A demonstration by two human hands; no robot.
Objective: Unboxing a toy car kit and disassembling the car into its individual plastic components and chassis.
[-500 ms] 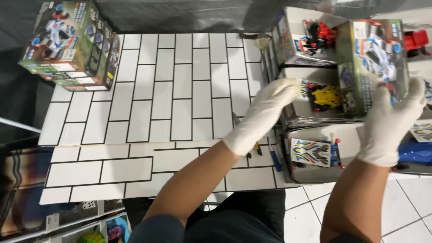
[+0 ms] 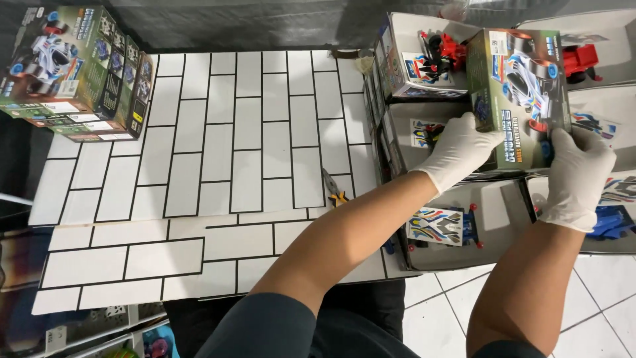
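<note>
Both my hands wear white gloves. My left hand (image 2: 457, 151) grips the near left corner of a green toy-car box (image 2: 520, 93) with a racing car picture on its lid. My right hand (image 2: 578, 176) holds the same box at its near right corner. The box hovers over a cluster of open grey trays (image 2: 503, 212) at the right, which hold toy car parts and sticker sheets (image 2: 435, 225).
A white brick-pattern board (image 2: 218, 146) covers the work surface. A stack of closed green toy-car boxes (image 2: 73, 73) stands at its far left corner. Small yellow-handled pliers (image 2: 333, 192) lie on the board near my left forearm. White floor tiles (image 2: 596, 285) show at lower right.
Both hands have closed in on the green box, with the left hand now gripping its corner. The box sits slightly lower and nearer to me over the trays.
</note>
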